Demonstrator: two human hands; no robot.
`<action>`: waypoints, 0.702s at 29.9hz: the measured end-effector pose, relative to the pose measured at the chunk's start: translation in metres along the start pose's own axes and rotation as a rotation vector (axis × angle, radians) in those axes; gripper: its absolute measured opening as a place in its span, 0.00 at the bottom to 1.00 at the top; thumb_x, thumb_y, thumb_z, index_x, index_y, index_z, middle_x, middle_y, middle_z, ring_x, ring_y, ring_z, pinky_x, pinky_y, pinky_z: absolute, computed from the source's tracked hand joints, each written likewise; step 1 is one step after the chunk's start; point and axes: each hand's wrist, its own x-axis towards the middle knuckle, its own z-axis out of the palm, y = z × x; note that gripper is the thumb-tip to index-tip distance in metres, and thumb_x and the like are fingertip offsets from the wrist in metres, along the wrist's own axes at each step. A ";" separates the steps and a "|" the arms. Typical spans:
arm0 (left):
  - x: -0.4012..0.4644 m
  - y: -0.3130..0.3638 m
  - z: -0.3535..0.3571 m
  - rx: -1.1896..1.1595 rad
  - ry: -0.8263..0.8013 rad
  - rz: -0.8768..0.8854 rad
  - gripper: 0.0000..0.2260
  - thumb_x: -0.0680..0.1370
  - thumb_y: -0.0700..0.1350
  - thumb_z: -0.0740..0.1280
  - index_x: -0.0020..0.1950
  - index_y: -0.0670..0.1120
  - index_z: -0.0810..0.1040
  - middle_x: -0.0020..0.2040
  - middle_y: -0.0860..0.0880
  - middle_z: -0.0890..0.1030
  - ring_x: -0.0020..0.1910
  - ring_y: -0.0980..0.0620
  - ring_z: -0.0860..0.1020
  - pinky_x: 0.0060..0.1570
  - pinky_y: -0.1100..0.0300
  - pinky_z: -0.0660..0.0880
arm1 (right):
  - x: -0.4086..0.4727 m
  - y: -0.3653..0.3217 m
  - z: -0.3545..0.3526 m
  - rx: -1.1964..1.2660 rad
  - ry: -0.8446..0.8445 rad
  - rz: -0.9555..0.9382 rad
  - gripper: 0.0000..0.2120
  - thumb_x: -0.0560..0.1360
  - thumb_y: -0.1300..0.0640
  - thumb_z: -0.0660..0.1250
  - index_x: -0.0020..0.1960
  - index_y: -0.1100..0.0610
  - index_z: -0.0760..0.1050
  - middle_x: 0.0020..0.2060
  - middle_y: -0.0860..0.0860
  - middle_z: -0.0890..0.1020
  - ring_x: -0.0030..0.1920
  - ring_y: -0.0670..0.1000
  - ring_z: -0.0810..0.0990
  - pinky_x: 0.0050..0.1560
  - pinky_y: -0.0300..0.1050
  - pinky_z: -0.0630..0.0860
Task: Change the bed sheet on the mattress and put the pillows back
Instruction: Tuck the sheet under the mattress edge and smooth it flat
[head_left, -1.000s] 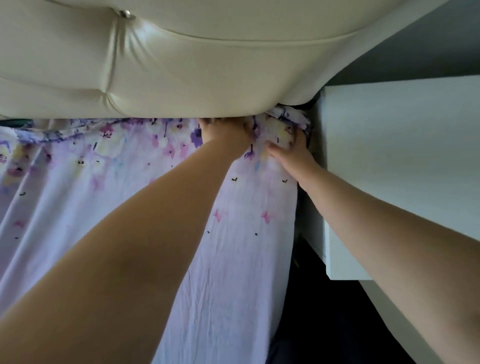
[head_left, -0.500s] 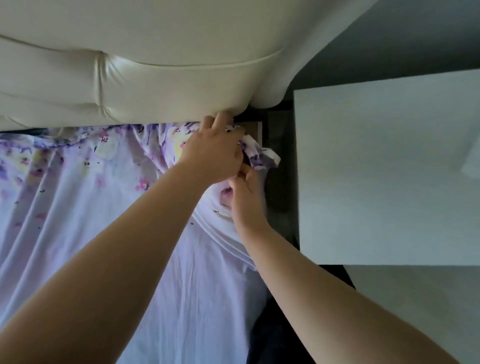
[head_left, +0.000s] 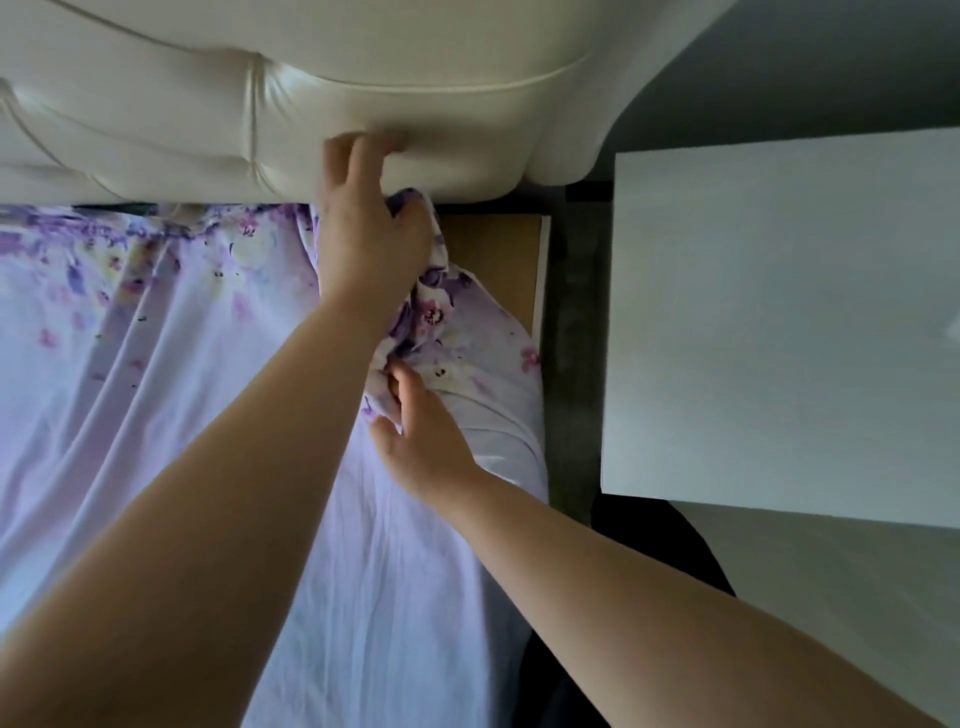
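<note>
Since half a second ago, corner peeled back further off the mattress, bare base (head_left: 493, 260) now exposed. Sheet (head_left: 182, 389) fills 9 o'clock, bunched corner at 12. Left hand (head_left: 363, 234) grips the bunch; right hand (head_left: 421, 441) pinches its fold (fingertips hidden). Risk: fabric snagging under headboard (head_left: 363, 104).

Cream padded headboard (head_left: 363, 88) across the far side, tufted and seamed, with a soft sheen. Right of it, a grey wall (head_left: 841, 62) in shade. White bedside cabinet (head_left: 779, 322) at right, flat top pale and evenly lit. Between bed and cabinet, a narrow dark gap (head_left: 574, 338). Bare tan wooden corner of the bed base (head_left: 493, 260) just below the headboard's end.
</note>
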 end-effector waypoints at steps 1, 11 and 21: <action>-0.006 -0.003 -0.002 -0.025 0.100 -0.083 0.22 0.71 0.41 0.63 0.66 0.47 0.70 0.64 0.47 0.69 0.60 0.53 0.69 0.54 0.68 0.66 | 0.002 0.001 -0.001 -0.025 -0.013 -0.004 0.27 0.77 0.57 0.57 0.75 0.52 0.55 0.64 0.56 0.74 0.61 0.57 0.74 0.61 0.52 0.72; -0.055 -0.049 -0.015 0.256 -0.385 -0.308 0.37 0.68 0.58 0.74 0.72 0.49 0.64 0.71 0.48 0.62 0.70 0.45 0.62 0.68 0.51 0.62 | 0.029 0.000 -0.027 -0.094 -0.065 -0.072 0.21 0.79 0.62 0.55 0.71 0.57 0.60 0.50 0.61 0.78 0.49 0.59 0.78 0.47 0.44 0.72; -0.057 -0.066 -0.025 0.550 -0.282 -0.041 0.14 0.71 0.45 0.64 0.55 0.44 0.78 0.63 0.50 0.73 0.65 0.44 0.65 0.59 0.48 0.67 | 0.077 0.005 -0.076 -0.010 0.286 -0.063 0.20 0.76 0.61 0.63 0.66 0.50 0.65 0.66 0.52 0.72 0.65 0.51 0.71 0.61 0.42 0.68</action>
